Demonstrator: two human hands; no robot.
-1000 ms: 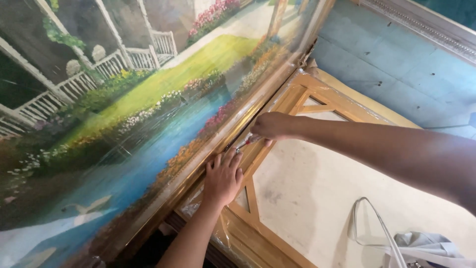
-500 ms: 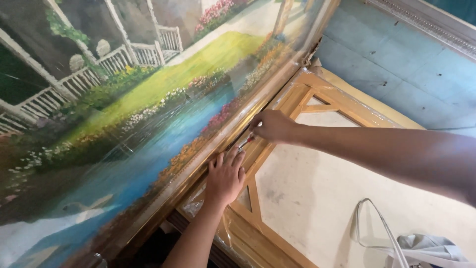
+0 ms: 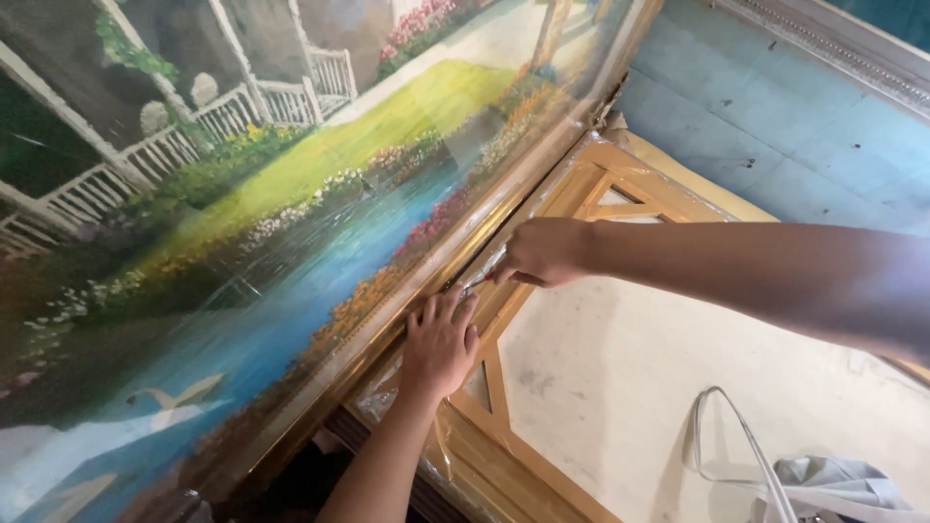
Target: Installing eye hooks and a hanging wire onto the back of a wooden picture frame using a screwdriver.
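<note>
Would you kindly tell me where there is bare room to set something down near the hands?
The pale floor lies bare between the wooden frame and the white bag. It is crowded along the painting edge, where the left hand presses flat and the right hand pinches clear wrap.

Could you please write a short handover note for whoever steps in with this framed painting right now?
Left hand: flat, fingers spread, pressing on the gold frame edge of the landscape painting.
Right hand: closed around a small tool or strip of clear film at the frame edge; too hidden to tell which.
Things: the painting leans over a wooden stretcher frame with canvas backing; clear plastic wrap is crumpled along the lower edge. A white bag lies at lower right.
Done: wrap looks loosened near the hands.
Left: wrap on the lower edge remains.
</note>
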